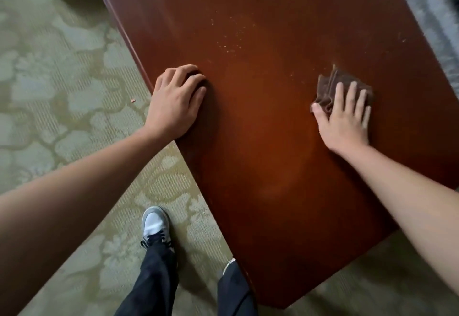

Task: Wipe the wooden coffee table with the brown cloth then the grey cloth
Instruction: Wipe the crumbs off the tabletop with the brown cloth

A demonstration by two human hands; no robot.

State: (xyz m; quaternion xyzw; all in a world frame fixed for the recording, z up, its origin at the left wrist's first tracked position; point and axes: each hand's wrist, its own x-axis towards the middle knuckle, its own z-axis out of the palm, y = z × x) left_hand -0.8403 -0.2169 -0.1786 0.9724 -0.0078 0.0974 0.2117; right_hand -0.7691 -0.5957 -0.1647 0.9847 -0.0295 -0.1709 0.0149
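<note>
The wooden coffee table (273, 142) fills the middle of the view, reddish-brown and glossy, with pale crumbs and dust specks toward its far part. A folded brown cloth (332, 85) lies flat on it at the right. My right hand (347, 117) presses down on the cloth with fingers spread, covering its near half. My left hand (177, 99) rests on the table's left edge, fingers curled onto the top, holding nothing. No grey cloth is in view.
Patterned green-beige carpet (62, 80) surrounds the table. My feet (155, 226) in grey-white shoes stand at the table's near left edge. A grey shaggy rug or fabric (432, 18) lies beyond the table's right edge. A small speck (133, 101) sits on the carpet.
</note>
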